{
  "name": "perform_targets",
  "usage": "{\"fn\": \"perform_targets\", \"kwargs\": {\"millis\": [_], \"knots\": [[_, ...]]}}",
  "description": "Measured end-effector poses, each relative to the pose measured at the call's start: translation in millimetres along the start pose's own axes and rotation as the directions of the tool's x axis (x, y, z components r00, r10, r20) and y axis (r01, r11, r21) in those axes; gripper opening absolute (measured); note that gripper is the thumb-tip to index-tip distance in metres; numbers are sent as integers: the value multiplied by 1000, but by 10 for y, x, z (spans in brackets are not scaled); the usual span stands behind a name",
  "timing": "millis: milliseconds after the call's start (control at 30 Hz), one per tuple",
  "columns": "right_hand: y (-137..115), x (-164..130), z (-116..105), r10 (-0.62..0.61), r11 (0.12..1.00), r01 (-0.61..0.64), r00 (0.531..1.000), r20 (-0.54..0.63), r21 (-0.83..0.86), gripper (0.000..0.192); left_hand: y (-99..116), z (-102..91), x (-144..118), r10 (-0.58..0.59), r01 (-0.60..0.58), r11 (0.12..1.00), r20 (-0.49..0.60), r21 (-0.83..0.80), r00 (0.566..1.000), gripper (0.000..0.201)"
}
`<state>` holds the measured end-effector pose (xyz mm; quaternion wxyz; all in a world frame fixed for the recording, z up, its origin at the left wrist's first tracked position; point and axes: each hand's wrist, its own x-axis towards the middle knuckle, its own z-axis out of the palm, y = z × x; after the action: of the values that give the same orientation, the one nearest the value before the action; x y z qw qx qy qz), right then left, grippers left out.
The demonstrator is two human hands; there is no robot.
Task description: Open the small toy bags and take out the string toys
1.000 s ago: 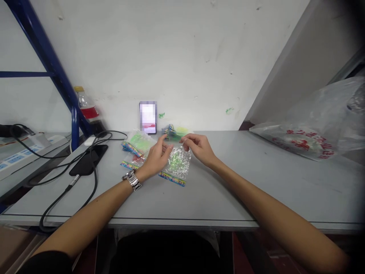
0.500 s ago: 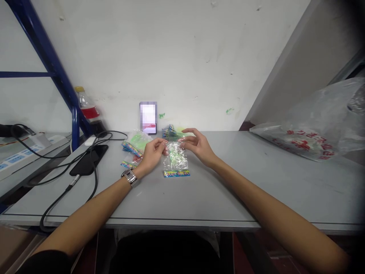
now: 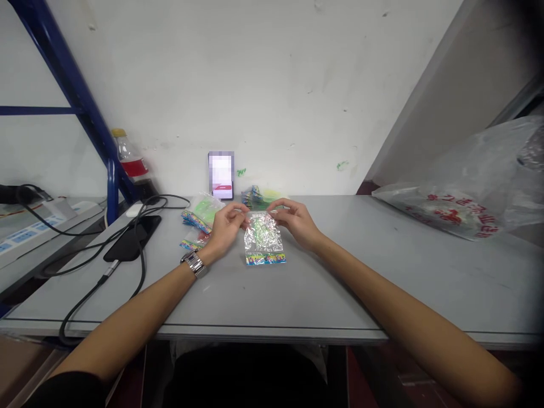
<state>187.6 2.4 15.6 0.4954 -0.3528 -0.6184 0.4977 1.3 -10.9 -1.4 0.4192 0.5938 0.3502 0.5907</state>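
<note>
A small clear plastic bag (image 3: 263, 237) with a colourful printed strip along its near edge lies between my hands. Something light green shows through the shiny film. My left hand (image 3: 226, 228) pinches the bag's far left corner between thumb and fingers. At the far right corner, my right hand (image 3: 297, 224) is closed on the bag as well. Left of my left hand lies a pile of similar bags (image 3: 204, 211) with green and red contents. More bags (image 3: 259, 196) with blue printed strips sit behind my hands by the wall.
An upright phone (image 3: 221, 175) leans on the wall. On the left are a black phone (image 3: 132, 238) with a cable (image 3: 142, 255), a cola bottle (image 3: 132, 164) and a power strip (image 3: 46, 229). A large plastic bag (image 3: 463, 192) rests at the right.
My right hand's fingers have lowered and closed on the bag's far right corner. The bag has shifted slightly right and lies flatter, its printed strip turned more into view.
</note>
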Motion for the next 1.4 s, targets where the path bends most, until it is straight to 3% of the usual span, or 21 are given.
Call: {"fn": "perform_targets", "kwargs": {"millis": [133, 333, 433, 533, 700, 967, 1400], "knots": [[15, 11, 8, 1, 999, 0, 1000, -11, 41, 5, -29, -6, 17, 10, -10, 1000, -22, -12, 1000, 5], [33, 29, 2, 17, 998, -15, 1000, -26, 67, 13, -78, -42, 23, 18, -17, 999, -15, 46, 1000, 7], [38, 23, 14, -19, 1000, 19, 999, -41, -15, 13, -57, -33, -1, 46, -45, 992, -3, 120, 999, 8], [39, 1, 48, -63, 986, 54, 997, -53, -156, 22, -43, -7, -22, 57, -51, 977, -24, 206, 998, 24], [44, -26, 107, -65, 982, 54, 996, -53, -180, 35, -72, -3, -20, 74, -55, 957, -58, 284, 996, 37], [45, -4, 87, -65, 973, 49, 996, -67, -224, 29, -53, -7, -23, 93, -70, 931, -48, 359, 995, 31], [2, -1, 66, 9, 995, -21, 993, -115, -96, 24, -121, -41, 24, 110, -88, 942, -50, 325, 993, 27]]}}
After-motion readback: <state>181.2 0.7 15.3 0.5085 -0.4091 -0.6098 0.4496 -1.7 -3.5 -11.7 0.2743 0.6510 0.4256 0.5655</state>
